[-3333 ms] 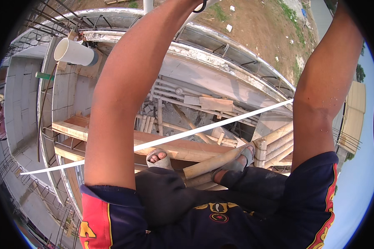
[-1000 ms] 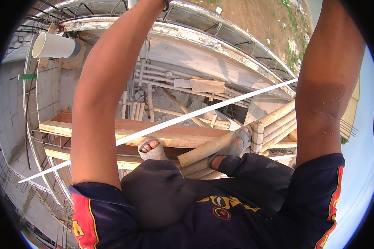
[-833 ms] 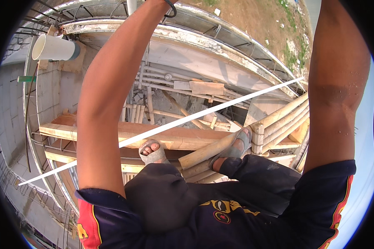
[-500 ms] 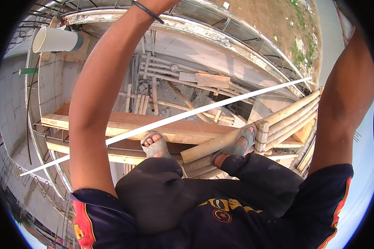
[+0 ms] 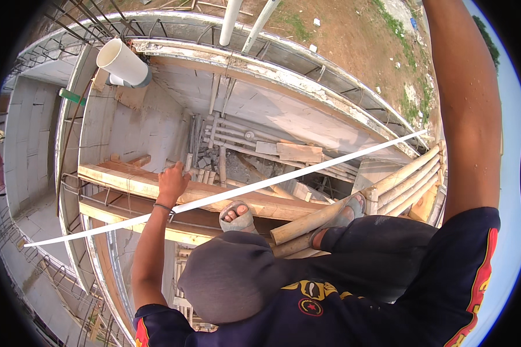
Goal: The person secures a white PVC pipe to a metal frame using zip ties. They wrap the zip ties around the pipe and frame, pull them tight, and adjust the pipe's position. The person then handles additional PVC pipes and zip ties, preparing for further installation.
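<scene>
My left hand point(image 5: 173, 184), with a dark band on its wrist, is down at the timber beam point(image 5: 237, 199) to the left of my feet. Its fingers are slightly apart and I see nothing in them; whether it presses on the wood I cannot tell. A long, thin white strip point(image 5: 295, 173) slants across the view, passing at my left wrist. My right forearm point(image 5: 466, 104) rises out of the picture at the upper right, so that hand is hidden from view. My sandalled feet point(image 5: 237, 217) stand on the timber and on bundled bamboo poles point(image 5: 301, 225).
A wide white pipe point(image 5: 121, 63) with a grey end stands at the upper left, near a green pipe point(image 5: 72, 96). Two white pipes point(image 5: 230, 26) reach in from the top. Beyond the rebar-lined wall edge point(image 5: 260, 66) lies bare ground; below me is a deep opening with poles and rubble.
My left arm has come down from the top of the view to the timber beam. My right arm stays raised. The view has shifted, bringing two white pipes in at the top.
</scene>
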Tool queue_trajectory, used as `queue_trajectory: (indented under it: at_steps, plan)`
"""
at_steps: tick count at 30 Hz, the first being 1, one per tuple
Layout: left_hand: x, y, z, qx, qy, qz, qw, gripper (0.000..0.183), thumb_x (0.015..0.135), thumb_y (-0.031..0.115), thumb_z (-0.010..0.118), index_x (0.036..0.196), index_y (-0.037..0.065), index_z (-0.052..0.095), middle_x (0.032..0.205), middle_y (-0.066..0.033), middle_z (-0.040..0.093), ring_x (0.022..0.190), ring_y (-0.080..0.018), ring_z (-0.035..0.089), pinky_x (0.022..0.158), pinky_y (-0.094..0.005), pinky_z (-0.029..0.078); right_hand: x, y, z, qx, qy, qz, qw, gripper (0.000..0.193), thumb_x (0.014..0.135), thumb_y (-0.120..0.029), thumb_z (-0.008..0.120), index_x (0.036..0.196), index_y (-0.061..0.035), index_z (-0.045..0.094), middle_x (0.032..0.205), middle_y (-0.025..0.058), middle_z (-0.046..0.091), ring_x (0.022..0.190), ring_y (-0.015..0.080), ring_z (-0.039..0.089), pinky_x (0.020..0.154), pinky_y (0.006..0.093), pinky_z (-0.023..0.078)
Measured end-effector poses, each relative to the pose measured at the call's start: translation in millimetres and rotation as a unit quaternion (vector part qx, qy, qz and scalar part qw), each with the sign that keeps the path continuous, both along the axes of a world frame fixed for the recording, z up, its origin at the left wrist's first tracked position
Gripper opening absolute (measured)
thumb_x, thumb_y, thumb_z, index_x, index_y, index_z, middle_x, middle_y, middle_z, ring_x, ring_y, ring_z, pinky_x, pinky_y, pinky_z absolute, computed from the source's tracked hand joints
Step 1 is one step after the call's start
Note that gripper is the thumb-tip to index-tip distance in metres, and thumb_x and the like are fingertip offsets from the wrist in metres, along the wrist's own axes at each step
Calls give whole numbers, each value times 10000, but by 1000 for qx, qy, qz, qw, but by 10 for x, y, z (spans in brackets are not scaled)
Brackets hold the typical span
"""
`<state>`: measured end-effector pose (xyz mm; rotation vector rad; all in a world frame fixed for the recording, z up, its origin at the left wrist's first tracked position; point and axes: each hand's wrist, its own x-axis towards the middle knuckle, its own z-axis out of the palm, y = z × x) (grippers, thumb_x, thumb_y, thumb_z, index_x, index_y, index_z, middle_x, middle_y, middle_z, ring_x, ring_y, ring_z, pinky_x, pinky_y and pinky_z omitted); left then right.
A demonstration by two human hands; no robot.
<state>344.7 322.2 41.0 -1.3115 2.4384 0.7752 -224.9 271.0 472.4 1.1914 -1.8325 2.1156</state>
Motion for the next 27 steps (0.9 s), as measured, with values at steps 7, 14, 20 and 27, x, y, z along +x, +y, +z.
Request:
queue_trajectory:
  at_steps: [7,14,20,27]
  plan:
    - [-42,89,132,-6,-29,-31,999,415,844,459,628,957,59,622,782,-172,689,742,-354,686,764,-480,519,233,-332,68,22,-6,-9,1000,395,836,-387,680,666,-49,568,544,25,528,510,114,494,510,285,391]
    - [-16,89,136,14,-29,-14,999,494,867,523,567,881,45,691,790,-179,692,750,-351,691,690,-463,540,406,-513,99,41,3,-16,999,399,834,-388,681,661,-48,567,536,26,527,503,113,493,502,284,388]
    - [-43,24,178,79,-72,-26,994,594,894,578,486,825,46,740,902,-193,704,854,-341,697,734,-419,548,447,-531,148,34,6,-14,999,402,832,-389,682,657,-46,566,530,26,527,497,112,492,496,282,385]
    - [16,66,176,102,-32,-87,990,666,844,661,493,842,31,710,792,-205,683,800,-361,688,701,-470,531,491,-499,219,26,10,-11,1000,406,830,-390,683,652,-45,565,523,27,526,491,111,491,489,281,382]
